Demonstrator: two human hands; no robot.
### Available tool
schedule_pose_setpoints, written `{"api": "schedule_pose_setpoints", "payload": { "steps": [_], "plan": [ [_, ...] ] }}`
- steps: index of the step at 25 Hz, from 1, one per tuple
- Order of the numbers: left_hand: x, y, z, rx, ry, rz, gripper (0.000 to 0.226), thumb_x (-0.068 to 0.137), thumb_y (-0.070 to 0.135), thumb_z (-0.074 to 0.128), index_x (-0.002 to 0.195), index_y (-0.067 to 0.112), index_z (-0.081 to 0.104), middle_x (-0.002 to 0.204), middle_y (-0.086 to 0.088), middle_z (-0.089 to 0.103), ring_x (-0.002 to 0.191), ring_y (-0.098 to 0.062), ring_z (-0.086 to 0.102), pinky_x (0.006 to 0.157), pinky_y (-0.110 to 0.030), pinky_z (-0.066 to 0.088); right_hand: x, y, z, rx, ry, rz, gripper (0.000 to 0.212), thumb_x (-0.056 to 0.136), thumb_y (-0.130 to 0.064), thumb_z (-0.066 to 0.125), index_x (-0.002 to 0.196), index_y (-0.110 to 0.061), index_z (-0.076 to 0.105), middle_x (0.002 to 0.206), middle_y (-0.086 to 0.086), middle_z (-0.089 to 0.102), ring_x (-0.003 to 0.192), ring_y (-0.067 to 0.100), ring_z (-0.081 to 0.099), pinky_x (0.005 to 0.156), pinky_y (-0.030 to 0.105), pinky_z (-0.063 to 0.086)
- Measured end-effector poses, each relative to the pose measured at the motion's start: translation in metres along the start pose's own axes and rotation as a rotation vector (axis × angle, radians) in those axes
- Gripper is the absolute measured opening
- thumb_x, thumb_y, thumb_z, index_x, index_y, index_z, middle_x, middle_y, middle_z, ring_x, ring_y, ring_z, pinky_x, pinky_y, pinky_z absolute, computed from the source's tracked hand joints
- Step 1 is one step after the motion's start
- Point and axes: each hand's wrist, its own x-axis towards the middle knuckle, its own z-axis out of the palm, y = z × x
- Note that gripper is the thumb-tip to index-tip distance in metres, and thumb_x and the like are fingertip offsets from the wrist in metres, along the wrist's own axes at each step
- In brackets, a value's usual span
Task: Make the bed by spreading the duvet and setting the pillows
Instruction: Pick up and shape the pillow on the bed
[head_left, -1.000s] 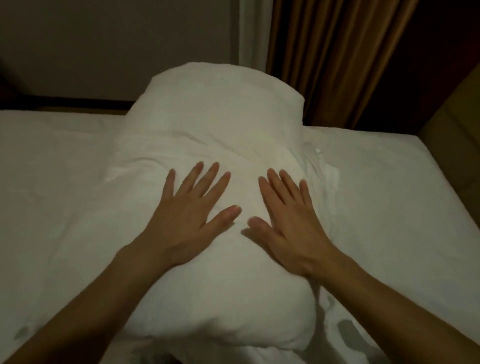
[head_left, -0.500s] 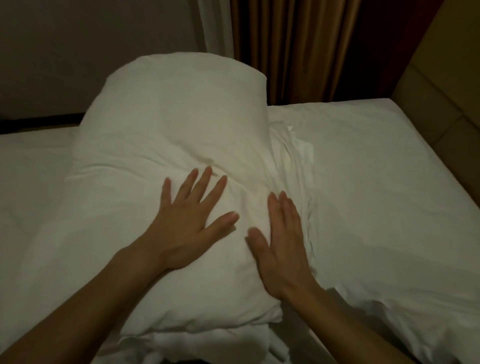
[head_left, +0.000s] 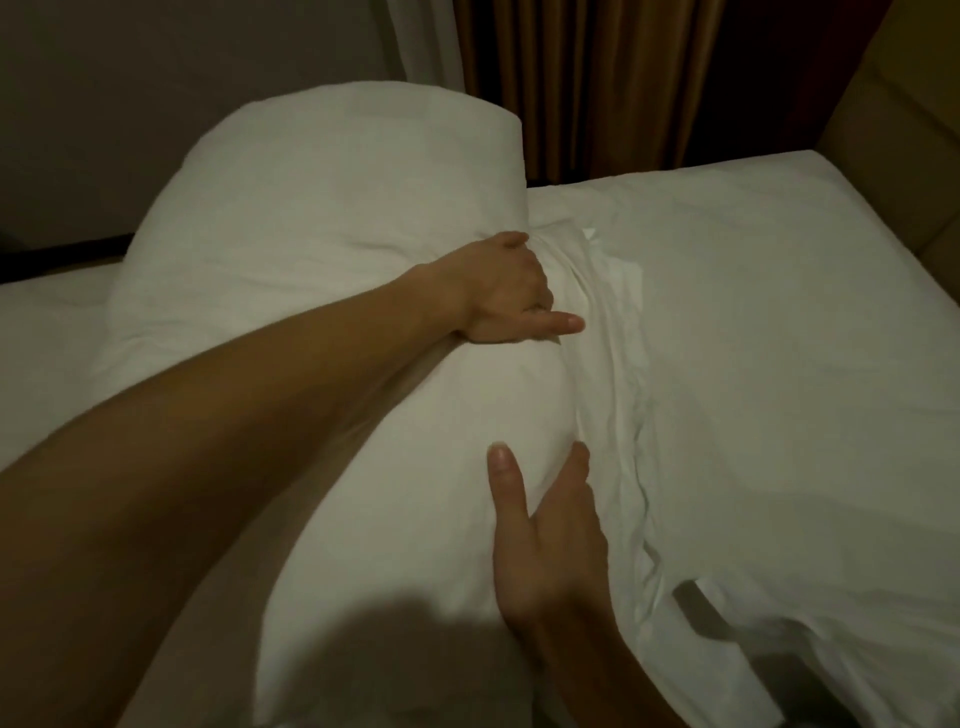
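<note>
Bed (head_left: 779, 322): white sheet, brown curtain (head_left: 587, 88) behind.
Duvet (head_left: 322, 218): folded bundle, left half of bed.
Left hand (head_left: 506, 296): fingers curled over bundle's right edge, gripping.
Right hand (head_left: 550, 540): open, flat against bundle's near right side.

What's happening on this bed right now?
A person is making the bed. A bulky folded white duvet lies in a heap on the white sheet, not yet spread. The left hand reaches across and grips the bundle's right edge. The right hand lies against that same side, nearer the person, its fingers extended. Brown curtains hang behind.
</note>
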Motion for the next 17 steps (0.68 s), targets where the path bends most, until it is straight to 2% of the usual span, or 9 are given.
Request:
{"api": "schedule_pose_setpoints", "payload": {
  "steps": [1,3,5,6,8,11,13,15,17],
  "plan": [
    [0.002,0.000,0.003,0.040,0.019,0.015,0.091,0.087,0.073,-0.004,0.098,0.024,0.072,0.102,-0.001,0.070,0.106,-0.019,0.058,0.117,-0.044,0.019,0.002,0.000,0.004,-0.019,0.029,-0.014,0.112,0.057,-0.090,0.010,0.153,-0.038,-0.016,0.166,-0.009,-0.002,0.152,0.025,0.015,0.121,0.038,0.017],
    [0.001,0.004,0.010,0.089,0.122,0.063,0.088,0.092,0.071,-0.001,0.091,0.021,0.071,0.091,0.000,0.068,0.095,-0.020,0.059,0.111,-0.041,0.029,0.002,0.004,0.013,-0.079,0.151,-0.175,0.108,0.061,-0.093,0.000,0.154,-0.040,-0.015,0.167,-0.008,0.001,0.151,0.023,0.016,0.120,0.035,0.018],
    [-0.003,0.006,0.018,0.065,0.184,0.119,0.087,0.094,0.070,0.000,0.096,0.022,0.072,0.096,0.003,0.069,0.097,-0.018,0.058,0.111,-0.040,0.029,-0.002,0.012,0.020,-0.040,0.227,-0.321,0.110,0.065,-0.098,0.002,0.156,-0.039,-0.007,0.166,-0.006,0.010,0.149,0.020,0.021,0.118,0.028,0.019],
    [-0.006,0.005,0.022,0.055,0.207,0.143,0.086,0.094,0.069,0.001,0.099,0.022,0.072,0.100,0.004,0.070,0.100,-0.017,0.058,0.112,-0.040,0.027,-0.003,0.016,0.023,-0.004,0.227,-0.334,0.112,0.063,-0.100,0.004,0.156,-0.038,-0.004,0.165,-0.007,0.014,0.147,0.018,0.023,0.115,0.025,0.018],
    [-0.008,0.001,0.028,0.036,0.254,0.169,0.083,0.095,0.068,0.005,0.102,0.021,0.072,0.099,0.004,0.069,0.098,-0.017,0.058,0.112,-0.039,0.028,-0.003,0.018,0.025,0.083,0.222,-0.283,0.118,0.057,-0.104,0.005,0.155,-0.039,-0.008,0.164,-0.011,0.012,0.147,0.013,0.023,0.113,0.020,0.015],
    [-0.009,0.003,0.034,-0.022,0.302,0.180,0.077,0.095,0.069,0.009,0.108,0.023,0.070,0.090,0.005,0.064,0.086,-0.015,0.054,0.101,-0.035,0.035,-0.005,0.018,0.027,0.207,0.230,-0.232,0.119,0.047,-0.107,0.004,0.149,-0.048,-0.015,0.158,-0.023,0.011,0.141,0.001,0.019,0.110,0.014,0.010],
    [-0.011,0.002,0.036,-0.026,0.291,0.183,0.077,0.095,0.070,0.008,0.109,0.024,0.068,0.086,0.005,0.065,0.081,-0.014,0.053,0.092,-0.031,0.033,-0.010,0.018,0.031,0.250,0.221,-0.219,0.115,0.045,-0.108,0.005,0.144,-0.053,-0.013,0.150,-0.028,0.013,0.133,-0.006,0.018,0.109,0.012,0.010],
    [-0.016,-0.001,0.039,-0.007,0.287,0.152,0.082,0.092,0.073,0.006,0.109,0.022,0.068,0.075,0.002,0.066,0.070,-0.015,0.053,0.084,-0.029,0.031,-0.012,0.017,0.037,0.215,0.198,-0.218,0.114,0.046,-0.107,0.007,0.145,-0.053,-0.011,0.157,-0.020,0.016,0.138,0.001,0.024,0.113,0.019,0.017],
    [-0.020,0.002,0.039,-0.053,0.319,0.086,0.082,0.090,0.075,0.011,0.112,0.019,0.067,0.055,0.005,0.055,0.054,-0.014,0.044,0.076,-0.027,0.027,-0.010,0.014,0.036,0.134,0.114,-0.163,0.121,0.040,-0.108,0.006,0.143,-0.052,-0.023,0.164,-0.013,0.012,0.143,0.011,0.028,0.114,0.025,0.021]
  ]
}}
